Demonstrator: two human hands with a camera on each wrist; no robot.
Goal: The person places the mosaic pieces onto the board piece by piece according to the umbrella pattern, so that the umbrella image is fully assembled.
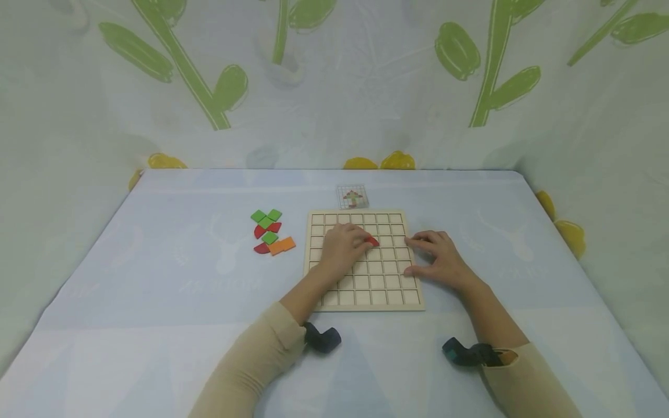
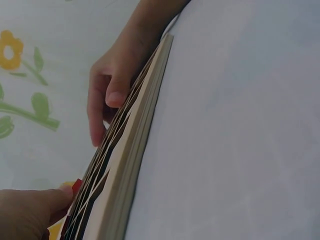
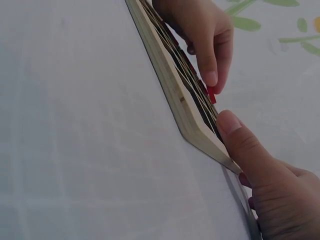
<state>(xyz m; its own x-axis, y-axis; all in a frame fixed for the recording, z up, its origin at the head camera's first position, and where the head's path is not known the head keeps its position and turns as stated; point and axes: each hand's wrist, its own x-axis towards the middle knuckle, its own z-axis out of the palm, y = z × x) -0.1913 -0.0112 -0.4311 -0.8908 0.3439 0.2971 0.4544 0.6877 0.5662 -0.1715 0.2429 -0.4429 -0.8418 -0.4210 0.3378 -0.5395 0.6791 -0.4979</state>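
Note:
Over a pale wooden grid board, my left hand pinches a red curved-edge tile between thumb and fingers. In the right wrist view the tile stands tilted at the fingertips, close over the board's surface. Part of the grid is hidden under that hand and forearm. My right hand rests at the board's right edge, its thumb and fingers spread apart and touching the rim. Seen from the right wrist, the thumb lies against the board near a corner.
Left of the board lie several loose tiles: green squares, red curved pieces and orange ones. A small pattern card with a red and green figure lies just behind the board. A pale patterned cloth covers the table.

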